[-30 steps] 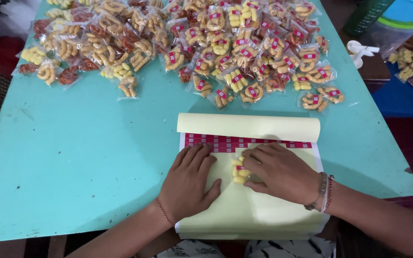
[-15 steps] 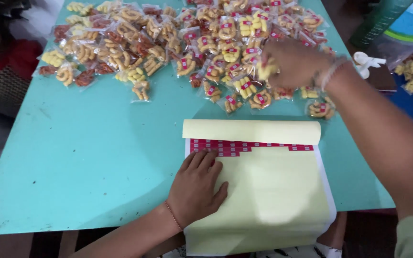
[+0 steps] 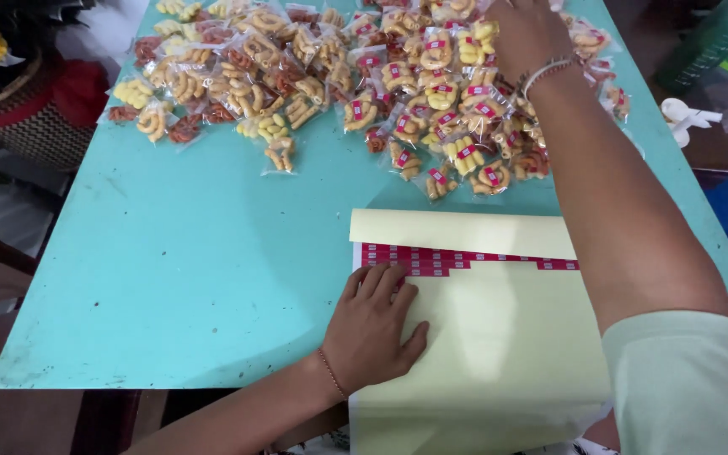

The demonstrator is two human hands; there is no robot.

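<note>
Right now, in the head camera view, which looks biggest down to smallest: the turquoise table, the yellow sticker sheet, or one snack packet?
1. turquoise table
2. yellow sticker sheet, though it lies nearer the camera
3. one snack packet, smallest by far

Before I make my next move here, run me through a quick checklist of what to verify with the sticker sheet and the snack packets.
1. Left hand flat on the yellow sticker sheet, pinning it: ok.
2. Red stickers exposed below the folded-back top flap: ok.
3. Right hand over the pile of snack packets at the far side of the table: ok.
4. Right hand holds a packet: cannot tell, its fingers run out of the top of the view.
5. Sheet fully on the turquoise table: not ok, its near end hangs over the edge.
</note>
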